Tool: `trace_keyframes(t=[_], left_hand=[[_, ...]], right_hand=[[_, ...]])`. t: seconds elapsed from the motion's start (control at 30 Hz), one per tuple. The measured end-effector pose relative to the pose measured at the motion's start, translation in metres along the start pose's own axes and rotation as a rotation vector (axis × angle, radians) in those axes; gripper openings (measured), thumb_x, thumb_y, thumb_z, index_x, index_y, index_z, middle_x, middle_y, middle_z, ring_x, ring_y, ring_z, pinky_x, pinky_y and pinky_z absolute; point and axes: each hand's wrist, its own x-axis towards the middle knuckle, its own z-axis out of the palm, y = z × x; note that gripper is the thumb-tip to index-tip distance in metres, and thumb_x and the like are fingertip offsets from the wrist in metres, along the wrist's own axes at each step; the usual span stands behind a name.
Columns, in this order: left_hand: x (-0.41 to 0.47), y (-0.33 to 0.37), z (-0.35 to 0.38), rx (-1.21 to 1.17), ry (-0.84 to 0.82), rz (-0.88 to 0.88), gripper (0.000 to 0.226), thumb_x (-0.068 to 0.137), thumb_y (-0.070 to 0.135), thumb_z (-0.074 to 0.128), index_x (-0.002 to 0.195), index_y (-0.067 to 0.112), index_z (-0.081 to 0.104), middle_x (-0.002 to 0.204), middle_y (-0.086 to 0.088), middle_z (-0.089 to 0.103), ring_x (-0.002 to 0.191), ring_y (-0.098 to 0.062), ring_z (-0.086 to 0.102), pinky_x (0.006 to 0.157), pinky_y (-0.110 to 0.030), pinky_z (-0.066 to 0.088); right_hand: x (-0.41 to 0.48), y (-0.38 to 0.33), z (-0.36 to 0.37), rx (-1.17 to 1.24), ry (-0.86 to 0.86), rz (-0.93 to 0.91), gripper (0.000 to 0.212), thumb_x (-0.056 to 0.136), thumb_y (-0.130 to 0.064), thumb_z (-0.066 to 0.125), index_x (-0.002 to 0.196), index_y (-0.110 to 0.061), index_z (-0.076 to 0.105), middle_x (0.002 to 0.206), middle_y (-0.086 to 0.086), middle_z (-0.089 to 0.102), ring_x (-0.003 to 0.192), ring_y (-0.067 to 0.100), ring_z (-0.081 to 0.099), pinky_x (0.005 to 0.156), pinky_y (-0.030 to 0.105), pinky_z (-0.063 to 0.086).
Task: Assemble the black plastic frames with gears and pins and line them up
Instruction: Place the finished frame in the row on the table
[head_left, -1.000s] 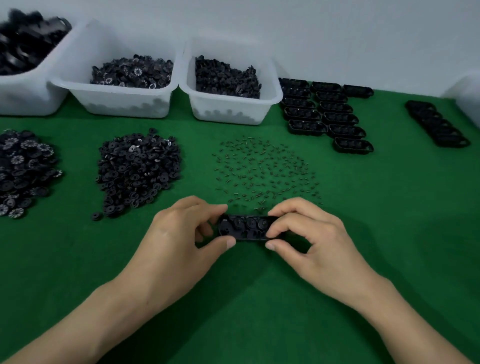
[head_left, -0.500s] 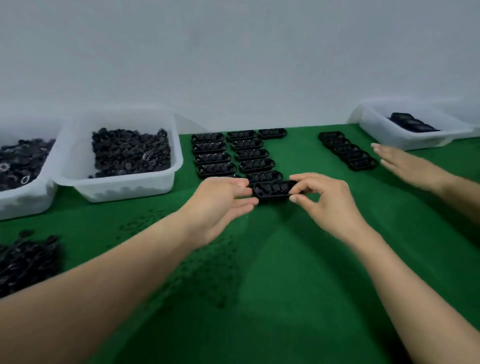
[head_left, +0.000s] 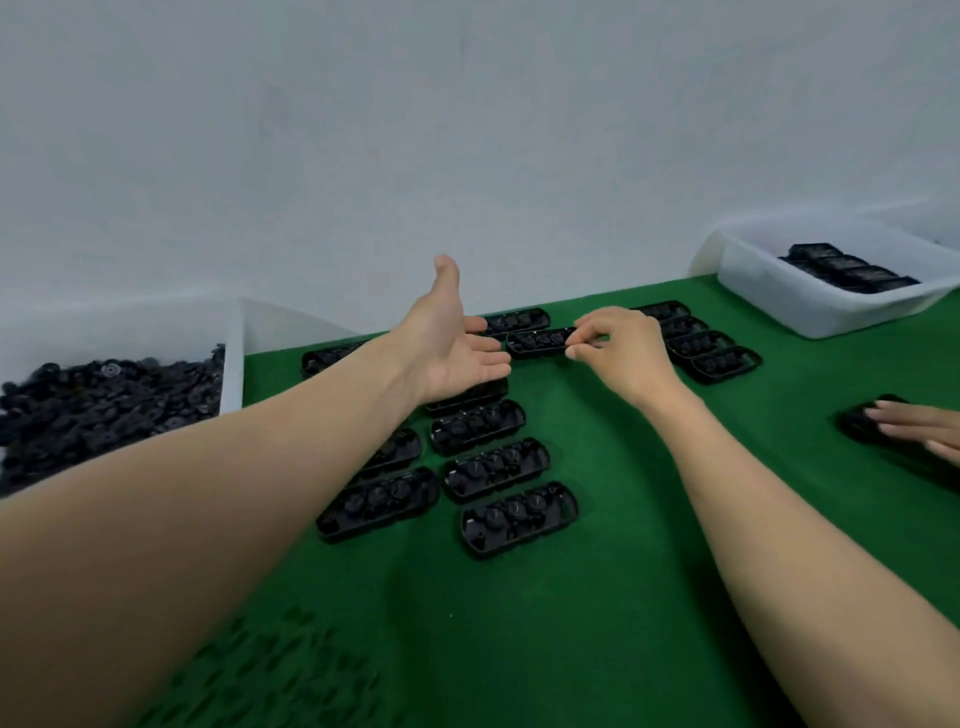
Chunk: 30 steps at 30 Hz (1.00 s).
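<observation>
Head view: the right hand (head_left: 623, 353) pinches the right end of 1 assembled black frame (head_left: 537, 343) between thumb and fingertips, at the far end of the lined-up frames (head_left: 493, 467) on the green table (head_left: 571, 597). The left hand (head_left: 447, 348) is spread wide and holds nothing, its fingertips just beside the frame's left end. This looks like the lining-up step. Next, the frame needs setting down square with its row, then releasing.

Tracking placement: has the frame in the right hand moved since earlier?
Yes. The frame in the right hand went from the middle column's near end, away from the person, to just before the far lone frame.
</observation>
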Motion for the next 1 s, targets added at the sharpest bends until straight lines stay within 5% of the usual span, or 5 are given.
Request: trace_keyframes(t=[0.43,0.6,0.77,0.87,1.0], left_hand=[[-0.005,0.002,-0.002,-0.084,0.001,0.053,0.099,0.082,0.074,0.017,0.141,-0.005,0.015,0.147,-0.029,0.019,0.136,-0.04,0.022,0.108,-0.046,0.026],[-0.058,0.008,-0.01,-0.04,0.05,0.169,0.055,0.099,0.041,0.025,0.13,-0.003,0.039,0.129,-0.025,0.048,0.114,-0.036,0.052,0.092,-0.043,0.044],[-0.181,-0.029,-0.054,0.245,0.202,0.382,0.027,0.098,0.013,0.035,0.097,0.007,0.061,0.079,-0.006,0.071,0.064,-0.016,0.066,0.057,-0.024,0.054],[-0.276,-0.074,-0.097,0.349,0.353,0.445,0.026,0.094,0.008,0.04,0.09,0.006,0.065,0.075,-0.008,0.07,0.06,-0.017,0.063,0.051,-0.022,0.05],[-0.379,-0.138,-0.14,0.163,0.613,0.47,0.025,0.085,0.006,0.046,0.078,0.004,0.07,0.074,-0.016,0.068,0.058,-0.021,0.062,0.051,-0.022,0.05]], right_hand=[[-0.001,-0.002,0.009,-0.097,-0.044,-0.055,0.021,0.082,-0.011,0.067,0.103,-0.014,0.067,0.111,0.004,0.063,0.101,0.019,0.058,0.095,0.037,0.047],[-0.048,-0.071,-0.001,-0.023,0.04,-0.274,0.006,0.083,-0.015,0.064,0.084,-0.015,0.07,0.082,-0.004,0.066,0.075,0.009,0.057,0.078,0.028,0.048],[-0.145,-0.167,-0.002,0.221,-0.304,-0.537,0.008,0.077,-0.022,0.066,0.072,-0.016,0.069,0.067,-0.006,0.064,0.063,0.007,0.055,0.06,0.014,0.04],[-0.201,-0.208,0.009,0.21,-0.577,-0.686,0.01,0.08,-0.025,0.065,0.075,-0.017,0.068,0.069,-0.007,0.062,0.064,0.004,0.052,0.061,0.01,0.038],[-0.254,-0.254,0.036,0.22,-0.825,-0.789,0.009,0.084,-0.028,0.064,0.086,-0.02,0.069,0.077,-0.011,0.06,0.071,0.001,0.052,0.066,0.008,0.037]])
